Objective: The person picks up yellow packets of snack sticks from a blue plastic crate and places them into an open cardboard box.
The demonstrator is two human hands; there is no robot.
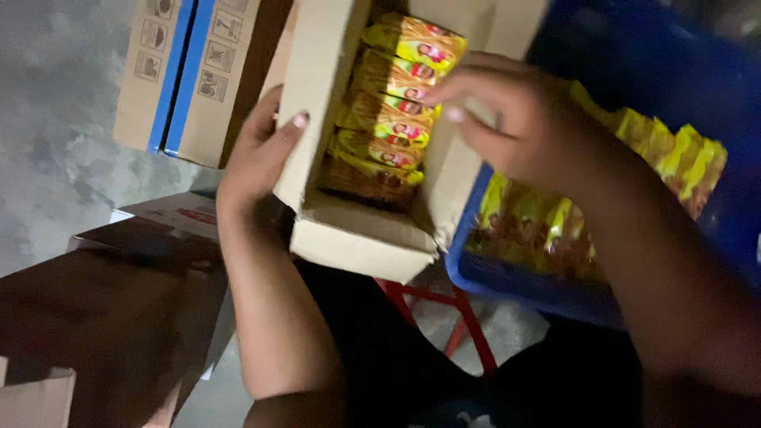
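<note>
An open cardboard box [361, 238] sits in front of me, packed with a row of yellow snack packets [392, 111]. My left hand [258, 154] grips the box's left wall, thumb over the rim. My right hand [507, 119] reaches across the box's right side, fingertips touching the yellow packets near the top of the row; whether it grips one I cannot tell.
A blue plastic crate [634, 63] at the right holds more yellow packets [674, 154]. A closed cardboard carton with blue stripes [186, 75] lies at upper left on a grey floor. A red stool frame [464, 321] shows below the box. Dark brown cartons [103, 317] sit at lower left.
</note>
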